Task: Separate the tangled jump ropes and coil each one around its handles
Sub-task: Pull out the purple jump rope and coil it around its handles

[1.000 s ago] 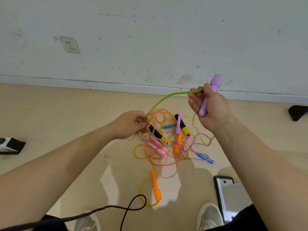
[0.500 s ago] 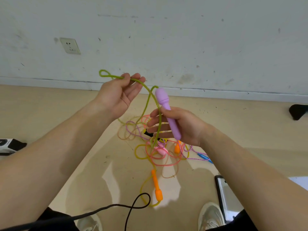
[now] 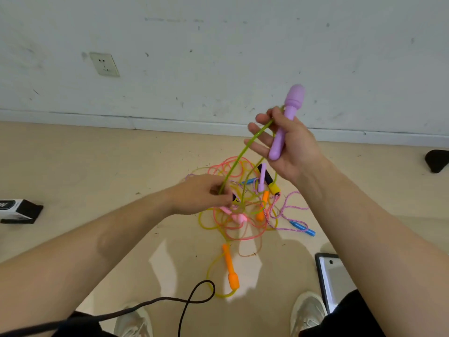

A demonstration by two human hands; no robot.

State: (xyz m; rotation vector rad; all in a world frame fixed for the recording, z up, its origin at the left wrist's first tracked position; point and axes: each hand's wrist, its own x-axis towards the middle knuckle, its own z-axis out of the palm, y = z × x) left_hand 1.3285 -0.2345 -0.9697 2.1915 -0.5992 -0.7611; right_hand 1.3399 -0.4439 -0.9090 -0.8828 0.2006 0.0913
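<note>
1. Grip: the right hand (image 3: pixel 289 147) holds a lilac handle (image 3: pixel 286 122), knob end up, raised over the floor (image 3: pixel 97 166); its other fingers are loosely extended.
2. A green rope (image 3: pixel 243 152) runs from that hand down to the left hand (image 3: pixel 201 193), which pinches it just above the tangle (image 3: pixel 233 222).
3. The tangle of pink, yellow and speckled ropes lies mid-floor, nearer the wall edge. A second lilac handle (image 3: pixel 262 178), a black-and-yellow handle (image 3: pixel 268 178) and an orange handle (image 3: pixel 263 205) lie in it.
4. A blue handle (image 3: pixel 302 228) lies at the tangle's right, and another orange handle (image 3: pixel 230 268) lies toward the near edge.
5. A black cable (image 3: pixel 170 300) loops at the near edge. A flat dark-edged device (image 3: pixel 332 280) lies near the right corner, and a box (image 3: pixel 17 210) at the left edge.
</note>
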